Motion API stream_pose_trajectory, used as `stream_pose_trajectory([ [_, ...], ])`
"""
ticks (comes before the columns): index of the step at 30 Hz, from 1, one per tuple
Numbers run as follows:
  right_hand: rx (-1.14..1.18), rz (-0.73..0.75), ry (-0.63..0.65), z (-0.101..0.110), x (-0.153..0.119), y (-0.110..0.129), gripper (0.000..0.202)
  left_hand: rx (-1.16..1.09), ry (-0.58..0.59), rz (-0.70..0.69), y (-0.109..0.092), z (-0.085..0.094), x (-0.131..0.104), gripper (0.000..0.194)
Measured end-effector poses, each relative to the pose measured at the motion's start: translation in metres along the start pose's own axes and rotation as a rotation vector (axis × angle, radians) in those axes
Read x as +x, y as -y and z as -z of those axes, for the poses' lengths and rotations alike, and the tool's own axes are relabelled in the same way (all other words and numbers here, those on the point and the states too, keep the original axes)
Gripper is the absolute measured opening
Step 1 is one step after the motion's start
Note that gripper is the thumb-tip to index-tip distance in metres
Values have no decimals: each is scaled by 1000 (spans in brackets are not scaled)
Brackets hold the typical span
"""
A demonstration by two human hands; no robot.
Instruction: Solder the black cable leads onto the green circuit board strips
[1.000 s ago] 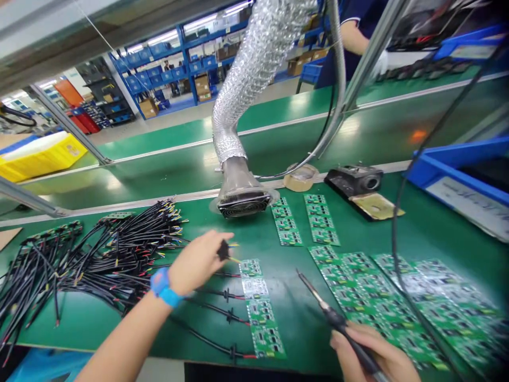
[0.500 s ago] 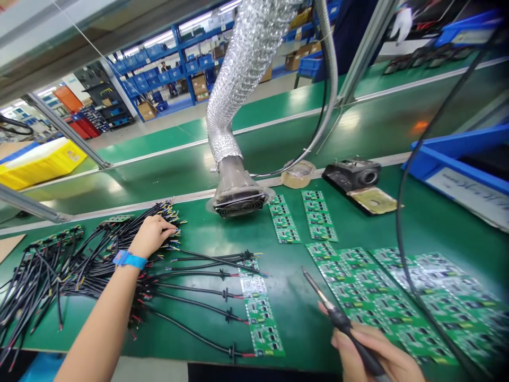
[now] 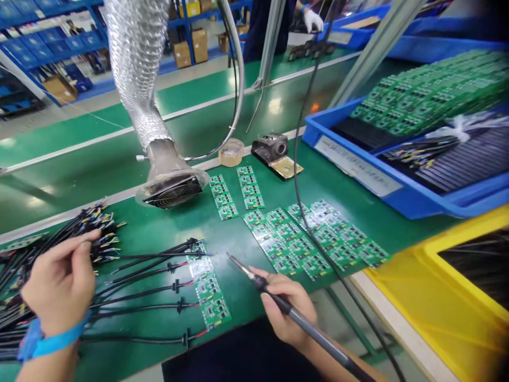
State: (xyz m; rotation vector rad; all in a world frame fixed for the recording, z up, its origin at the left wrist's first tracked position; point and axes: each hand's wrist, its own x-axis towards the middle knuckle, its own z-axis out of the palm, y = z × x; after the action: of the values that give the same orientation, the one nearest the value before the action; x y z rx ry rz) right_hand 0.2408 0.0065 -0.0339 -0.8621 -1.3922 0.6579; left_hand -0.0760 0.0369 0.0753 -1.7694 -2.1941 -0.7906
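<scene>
Green bench bears edge-cropped cables — left hand perhaps touching some.

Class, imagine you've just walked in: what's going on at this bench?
A person's right hand holds a soldering iron, its tip right of a green board strip. Black cables with red ends reach the strip's left edge. The left hand is at a cable pile; its grip is unclear. More boards lie farther right.
</scene>
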Motion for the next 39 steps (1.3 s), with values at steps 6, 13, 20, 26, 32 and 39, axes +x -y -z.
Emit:
stream_pose_trajectory([
  [6,90,-237,240,21,-7,-2,12,-459,544,-304,-73,-37,-69,7],
  [13,-3,-313,311,22,5,2,4,-414,770,-173,-94,-59,-91,16],
  [20,-106,-345,334,17,11,7,3,-374,782,-183,-99,-60,-87,15],
  [26,-139,-349,353,16,13,8,3,-357,797,-169,-99,-62,-89,15],
  [32,-183,-371,359,16,14,9,3,-338,783,-187,-99,-61,-90,13],
  [39,-52,-456,190,18,3,3,5,-333,761,-192,-98,-63,-91,12],
])
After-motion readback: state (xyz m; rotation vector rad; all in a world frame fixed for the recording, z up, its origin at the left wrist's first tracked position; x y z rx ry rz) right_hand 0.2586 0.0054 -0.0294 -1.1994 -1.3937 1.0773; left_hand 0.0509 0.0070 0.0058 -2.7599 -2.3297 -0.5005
